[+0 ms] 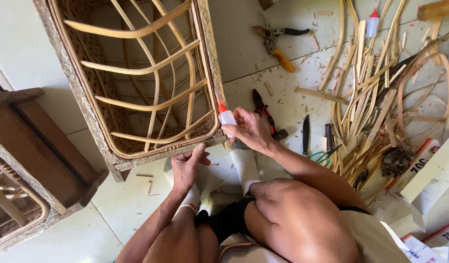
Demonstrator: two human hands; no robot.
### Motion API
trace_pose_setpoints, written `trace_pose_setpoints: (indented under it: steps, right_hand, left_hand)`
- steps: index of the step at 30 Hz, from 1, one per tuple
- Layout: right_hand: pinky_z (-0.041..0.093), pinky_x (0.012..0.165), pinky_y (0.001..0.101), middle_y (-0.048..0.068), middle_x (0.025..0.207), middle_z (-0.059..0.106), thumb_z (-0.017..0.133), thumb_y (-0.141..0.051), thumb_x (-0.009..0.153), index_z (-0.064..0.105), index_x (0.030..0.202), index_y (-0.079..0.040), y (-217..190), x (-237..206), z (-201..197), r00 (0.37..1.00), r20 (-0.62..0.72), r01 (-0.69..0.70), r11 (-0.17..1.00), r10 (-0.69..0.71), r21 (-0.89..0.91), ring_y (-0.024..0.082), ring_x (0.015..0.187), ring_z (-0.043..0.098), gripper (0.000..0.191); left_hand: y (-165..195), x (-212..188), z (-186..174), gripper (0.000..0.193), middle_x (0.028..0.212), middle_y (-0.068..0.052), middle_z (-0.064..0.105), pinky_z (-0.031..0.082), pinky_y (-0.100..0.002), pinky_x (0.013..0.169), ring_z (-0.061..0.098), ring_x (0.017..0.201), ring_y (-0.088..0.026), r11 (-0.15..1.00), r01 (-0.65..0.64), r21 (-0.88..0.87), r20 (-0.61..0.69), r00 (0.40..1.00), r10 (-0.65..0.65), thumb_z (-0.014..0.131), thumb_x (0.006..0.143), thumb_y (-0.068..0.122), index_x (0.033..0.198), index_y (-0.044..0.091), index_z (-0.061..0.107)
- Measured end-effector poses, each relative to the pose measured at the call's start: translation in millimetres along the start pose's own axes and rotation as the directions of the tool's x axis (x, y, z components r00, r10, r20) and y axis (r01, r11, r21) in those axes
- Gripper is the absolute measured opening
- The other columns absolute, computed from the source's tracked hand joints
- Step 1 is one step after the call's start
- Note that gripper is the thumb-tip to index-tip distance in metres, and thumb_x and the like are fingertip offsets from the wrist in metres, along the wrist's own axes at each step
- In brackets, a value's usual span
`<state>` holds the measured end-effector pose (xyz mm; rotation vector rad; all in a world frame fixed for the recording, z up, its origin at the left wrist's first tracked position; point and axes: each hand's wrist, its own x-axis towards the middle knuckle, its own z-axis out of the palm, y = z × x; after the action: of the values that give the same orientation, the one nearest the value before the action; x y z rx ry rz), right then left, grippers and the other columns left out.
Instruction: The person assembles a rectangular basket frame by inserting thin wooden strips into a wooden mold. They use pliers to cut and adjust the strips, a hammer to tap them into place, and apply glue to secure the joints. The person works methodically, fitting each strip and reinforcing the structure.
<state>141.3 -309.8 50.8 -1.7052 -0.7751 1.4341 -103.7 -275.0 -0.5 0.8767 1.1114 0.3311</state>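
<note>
Left hand [188, 163] grips with curled fingers; right hand [251, 129] pinches, raised.

Pale tiled floor [263, 53], woven basket frame [136, 78] left, pruning shears [275, 41] far, bamboo strips [366, 97] right, pliers [263, 109] near

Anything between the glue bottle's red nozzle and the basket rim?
Nothing visible. The right hand holds the glue bottle, its red tip right at the basket rim. The left hand grips the lower rim, off to the side.
</note>
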Motion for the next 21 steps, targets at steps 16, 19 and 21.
trace_pose_setpoints:
  steps: [16, 19, 21]
  right_hand:
    - [0.055, 0.048, 0.0239, 0.008, 0.079, 0.072, 0.069, -0.037, 0.091, 0.063, 0.096, -0.001, 8, 7, 1, 0.999, -0.03, -0.035, 0.999, 0.035, 0.002, 0.01, 0.056, 0.067, 0.037]
    - [0.056, 0.047, 0.0242, 0.009, 0.078, 0.07, 0.07, -0.037, 0.091, 0.062, 0.096, 0.001, 14, -5, 5, 0.999, -0.036, -0.022, 1.0, 0.023, 0.011, 0.011, 0.056, 0.067, 0.038]
    - [0.059, 0.049, 0.0248, 0.009, 0.079, 0.07, 0.07, -0.037, 0.091, 0.062, 0.096, 0.001, 14, -9, 6, 0.999, -0.034, 0.021, 1.0, -0.02, 0.014, 0.012, 0.056, 0.069, 0.039]
  left_hand:
    - [2, 1, 1, 0.03, 0.07, -0.01, 0.076, 0.055, -0.028, 0.058, 0.07, 0.06, -0.013, 0.997, -0.006, -0.077, 0.021, 1.0, 0.008, 0.071, 0.097, 0.024, 0.084, -0.002, 0.078]
    - [1, 2, 1, 0.029, 0.07, -0.01, 0.076, 0.056, -0.027, 0.059, 0.07, 0.06, -0.013, 0.995, -0.015, -0.094, 0.025, 1.0, 0.017, 0.071, 0.097, 0.024, 0.084, -0.001, 0.078]
    - [2, 2, 1, 0.029, 0.069, -0.01, 0.076, 0.056, -0.028, 0.059, 0.07, 0.06, -0.014, 0.996, 0.005, -0.088, 0.016, 1.0, -0.004, 0.072, 0.096, 0.024, 0.083, -0.001, 0.078]
